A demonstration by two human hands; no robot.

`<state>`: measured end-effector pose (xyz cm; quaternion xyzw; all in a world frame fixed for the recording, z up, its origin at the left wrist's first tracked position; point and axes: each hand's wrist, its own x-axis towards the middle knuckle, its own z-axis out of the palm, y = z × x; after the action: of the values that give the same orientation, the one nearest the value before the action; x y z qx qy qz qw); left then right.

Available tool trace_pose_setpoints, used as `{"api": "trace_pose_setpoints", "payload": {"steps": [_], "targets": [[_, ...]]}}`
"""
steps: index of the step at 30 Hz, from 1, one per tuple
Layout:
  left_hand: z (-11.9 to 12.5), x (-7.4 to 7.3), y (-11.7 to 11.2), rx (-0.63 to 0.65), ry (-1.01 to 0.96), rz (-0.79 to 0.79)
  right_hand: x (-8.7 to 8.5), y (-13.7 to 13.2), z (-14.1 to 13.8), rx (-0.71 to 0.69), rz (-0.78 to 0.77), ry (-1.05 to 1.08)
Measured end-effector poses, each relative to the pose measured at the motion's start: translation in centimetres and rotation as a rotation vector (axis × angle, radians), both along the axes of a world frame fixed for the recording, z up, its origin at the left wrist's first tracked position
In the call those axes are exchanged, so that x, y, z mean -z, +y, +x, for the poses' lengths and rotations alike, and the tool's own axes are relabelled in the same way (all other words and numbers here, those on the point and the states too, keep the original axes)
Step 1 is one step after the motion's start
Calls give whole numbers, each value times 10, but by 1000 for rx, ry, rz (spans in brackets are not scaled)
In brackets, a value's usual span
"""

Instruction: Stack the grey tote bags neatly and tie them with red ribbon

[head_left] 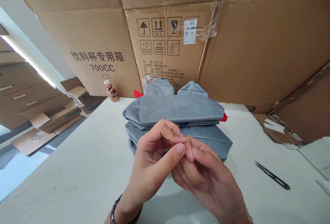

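A folded grey fabric garment (177, 110) with a red lining showing at its edges lies on the white table (77, 169). My left hand (152, 158) and my right hand (206, 176) meet just in front of it, above the table. Both have their fingertips pinched together against each other. Whatever sits between the fingertips is too small to make out. A dark bead bracelet is on my left wrist.
Large cardboard boxes (103, 45) form a wall behind the table. A small glass bottle (110, 88) stands at the back left. Black thread snips (272, 176) lie on the table to the right. Flattened cartons (51, 117) are stacked at the left.
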<state>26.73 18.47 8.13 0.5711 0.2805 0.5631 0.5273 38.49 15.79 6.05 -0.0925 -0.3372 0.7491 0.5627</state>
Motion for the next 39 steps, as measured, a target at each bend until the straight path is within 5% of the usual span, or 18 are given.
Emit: {"api": "trace_pose_setpoints", "payload": {"steps": [28,39], "targets": [[0,1,0,25,-39,-18,0,2,-2,-29,-4,44],[-6,6,0,24,44,194,2,2,-1,-133,75,160]]}}
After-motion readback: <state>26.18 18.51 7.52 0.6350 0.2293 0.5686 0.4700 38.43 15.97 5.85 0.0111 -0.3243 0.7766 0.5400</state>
